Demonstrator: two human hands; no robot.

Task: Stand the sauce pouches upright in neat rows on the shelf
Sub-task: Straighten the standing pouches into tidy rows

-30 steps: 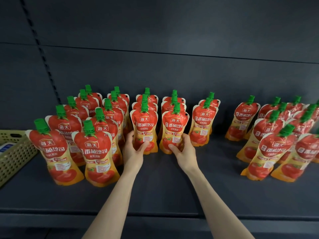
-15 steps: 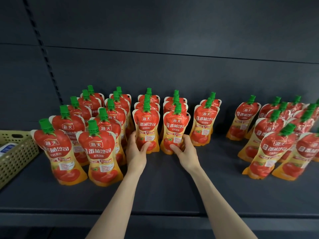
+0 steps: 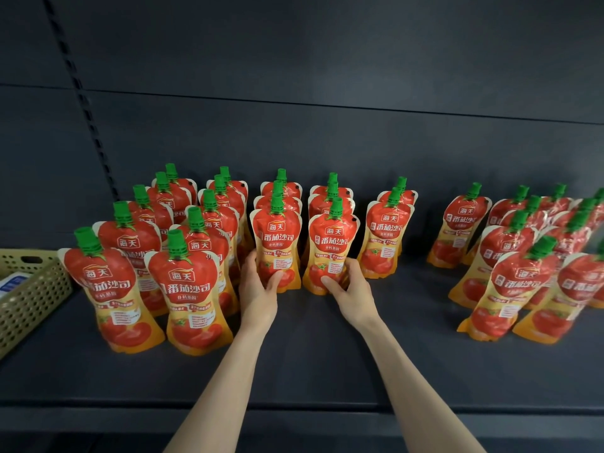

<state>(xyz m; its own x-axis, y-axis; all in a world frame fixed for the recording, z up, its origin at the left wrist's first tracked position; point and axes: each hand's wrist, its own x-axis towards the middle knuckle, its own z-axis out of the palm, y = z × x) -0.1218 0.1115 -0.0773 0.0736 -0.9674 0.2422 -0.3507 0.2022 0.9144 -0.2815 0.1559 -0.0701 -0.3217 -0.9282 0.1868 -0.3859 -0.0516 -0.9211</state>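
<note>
- Dark grey metal shelf (image 3: 310, 364), matching dark back panel (image 3: 327, 93) behind, slotted upright strip (image 3: 81, 103) at upper left.
- Red-and-orange plastic sauce pouches with green screw caps, tomato print and Chinese lettering, standing upright on the shelf in several front-to-back rows.
- Left block: two long rows, fronted by one pouch at far left (image 3: 112, 295) and another just beside it (image 3: 192, 295), the rest stacked close behind toward the back panel.
- Middle: two short rows, each a few pouches deep, then a shorter row to the right led by a single front pouch (image 3: 384, 237).
- Left hand (image 3: 258, 291) wrapped around the lower part of the front pouch of the left middle row (image 3: 277, 246): thumb across the printed face, fingers hidden behind its left edge.
- Right hand (image 3: 351, 294) gripping the lower part of the front pouch of the right middle row (image 3: 331, 253): thumb on the face, fingers curled round its right edge.
- Both held pouches upright, bases on or right at the shelf, just beside each other, a narrow gap between.
- Right of a wide bare stretch: a lone upright pouch (image 3: 457, 230), then a looser cluster (image 3: 510, 289) leaning slightly, partly cut off by the frame edge.
- Perforated olive-green plastic basket (image 3: 29, 295) at the far left edge, a white-and-blue item (image 3: 13, 282) inside, too cropped to identify.
</note>
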